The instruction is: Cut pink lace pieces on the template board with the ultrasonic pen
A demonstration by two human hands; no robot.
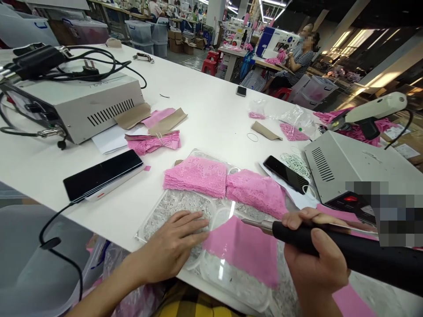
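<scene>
My right hand point(315, 253) is wrapped round a black hand-held tool with a narrow metal tip point(330, 244); it looks like an ultrasonic welder. The tip points left, over the upper edge of a flat pink fabric piece point(246, 253); I cannot tell if it touches. My left hand point(180, 244) lies flat with fingers stretched out, its fingertips at the fabric's left edge. Beneath is a clear plastic tray point(231, 288) with rounded compartments. Across its far side rest two stacks of pink lace, a left stack point(198, 176) and a right stack point(256, 191).
Grey machine boxes stand left point(99, 103) and right point(366, 171), with cables. A phone on a power bank point(105, 174), another phone point(286, 174), tied pink pieces point(153, 141) and elastic bands point(294, 164) lie about. A co-worker point(304, 57) sits at a sewing machine.
</scene>
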